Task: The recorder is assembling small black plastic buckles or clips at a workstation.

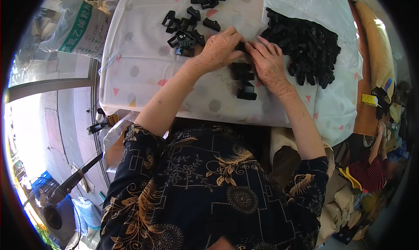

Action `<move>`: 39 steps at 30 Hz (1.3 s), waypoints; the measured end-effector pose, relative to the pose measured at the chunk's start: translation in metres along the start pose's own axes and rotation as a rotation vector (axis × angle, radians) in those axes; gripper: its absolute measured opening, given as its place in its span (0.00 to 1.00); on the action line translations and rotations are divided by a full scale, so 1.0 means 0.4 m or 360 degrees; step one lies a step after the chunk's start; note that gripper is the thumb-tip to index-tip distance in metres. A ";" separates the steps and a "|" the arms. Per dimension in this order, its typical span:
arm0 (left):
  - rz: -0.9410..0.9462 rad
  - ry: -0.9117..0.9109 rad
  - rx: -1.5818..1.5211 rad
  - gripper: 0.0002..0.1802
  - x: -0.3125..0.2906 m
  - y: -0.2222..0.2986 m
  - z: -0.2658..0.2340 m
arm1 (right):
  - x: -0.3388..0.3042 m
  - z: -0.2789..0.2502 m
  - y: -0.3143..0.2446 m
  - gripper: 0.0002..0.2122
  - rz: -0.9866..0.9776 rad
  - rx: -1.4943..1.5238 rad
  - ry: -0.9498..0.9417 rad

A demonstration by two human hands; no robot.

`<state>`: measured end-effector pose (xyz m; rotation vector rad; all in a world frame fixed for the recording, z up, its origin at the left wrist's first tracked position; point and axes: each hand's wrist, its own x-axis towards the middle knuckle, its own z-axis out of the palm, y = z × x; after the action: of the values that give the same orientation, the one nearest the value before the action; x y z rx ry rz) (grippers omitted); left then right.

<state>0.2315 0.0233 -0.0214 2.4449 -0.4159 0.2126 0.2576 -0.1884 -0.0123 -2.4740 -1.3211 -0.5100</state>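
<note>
My left hand (221, 49) and my right hand (268, 63) meet over the table, fingers bent inward. Between their fingertips is a small black plastic part (240, 46), mostly covered by the fingers; its exact kind cannot be made out. Just below the hands, a few similar black plastic pieces (242, 71) stand in a short row toward me, the nearest one (247, 93) close to the table's front. Left of my left hand lies a loose group of black pieces (185, 31), with a single piece (212, 24) apart from it.
A large heap of black parts (305, 44) lies on the right beside a white plastic sheet (318, 5). The table wears a patterned white cloth (144, 71). A printed sack (78, 29) and a fan (56, 215) stand left. Another person's striped sleeve (371, 173) shows far right.
</note>
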 end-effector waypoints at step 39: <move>-0.0105 -0.0051 -0.0006 0.15 0.059 -0.044 -0.047 | 0.144 0.006 0.069 0.12 -0.0185 0.0137 -0.0020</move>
<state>0.2590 0.0425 -0.0107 2.4566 -0.3487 0.1450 0.3111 -0.1597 0.0082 -2.3451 -1.4668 -0.4548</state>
